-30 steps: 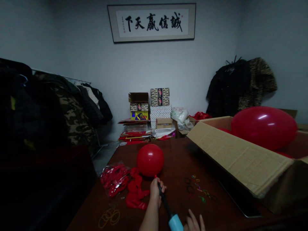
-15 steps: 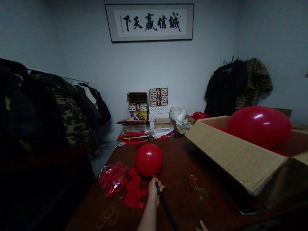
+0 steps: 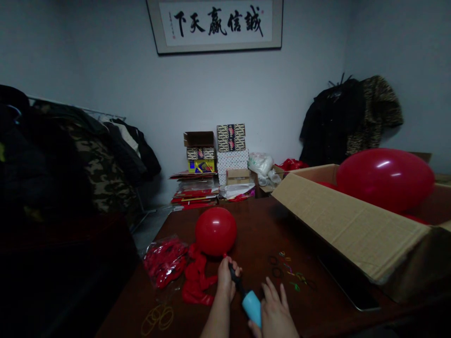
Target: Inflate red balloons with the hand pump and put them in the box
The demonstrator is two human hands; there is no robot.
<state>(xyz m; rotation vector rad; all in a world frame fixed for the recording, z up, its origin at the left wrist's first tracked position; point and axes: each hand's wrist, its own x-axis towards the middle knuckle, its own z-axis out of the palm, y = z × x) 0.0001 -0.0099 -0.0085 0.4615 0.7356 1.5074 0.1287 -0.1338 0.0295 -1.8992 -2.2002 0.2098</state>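
A partly inflated red balloon [image 3: 215, 231] sits beyond my left hand [image 3: 227, 278], its neck reaching down to my fingers. That hand is closed around the black nozzle end of a hand balloon pump [image 3: 251, 306], pinching the neck there. My right hand [image 3: 275, 307] is at the pump's light blue barrel, thumb on one side and fingers stretched along the other; the lower end of the barrel is hidden. Left of my left hand lie limp red balloons [image 3: 198, 281] and a clear bag of red balloons [image 3: 165, 260].
Yellow rubber bands [image 3: 157, 319] lie at the table's near left. Small coloured bands [image 3: 289, 270] are scattered right of centre, beside a dark flat tablet-like device [image 3: 348, 284]. An open cardboard box [image 3: 345, 225] on the right holds a large red balloon [image 3: 384, 180].
My right hand has come up into view, and the pump's blue barrel has slid up along the black shaft toward my left hand. My left hand keeps its hold on the balloon neck.
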